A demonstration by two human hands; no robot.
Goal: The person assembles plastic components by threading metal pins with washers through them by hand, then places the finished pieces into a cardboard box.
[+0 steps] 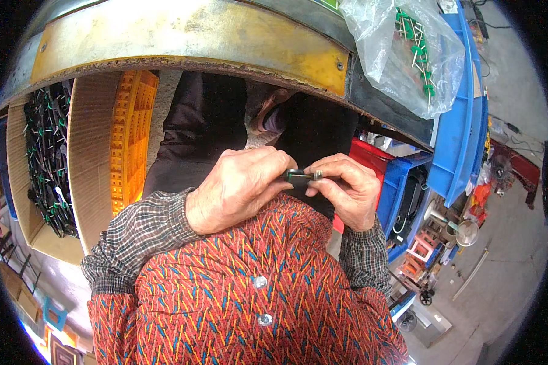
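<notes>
Black and green, with a slim metal pin, the small part (298, 178) is suspended between the two hands, above the person's lap and in front of the patterned garment (225, 280). The left hand (243, 187) grips the dark end between thumb and fingers. The right hand (348, 187) pinches the opposite, metal end between thumb and fingertips. The fingers partly cover the part; its full shape cannot be determined.

The bench (189, 33) extends across the top of the view, its front faced with a worn metal strip. A clear plastic bag (380, 52) containing green-headed metal pins (415, 52) lies at the right end, beside a blue plastic tray (452, 164). Below, a second blue container (392, 204) holds black items. To the left, a cardboard box (91, 140) contains many black parts (47, 164), adjacent to an orange-yellow perforated plastic crate (128, 137).
</notes>
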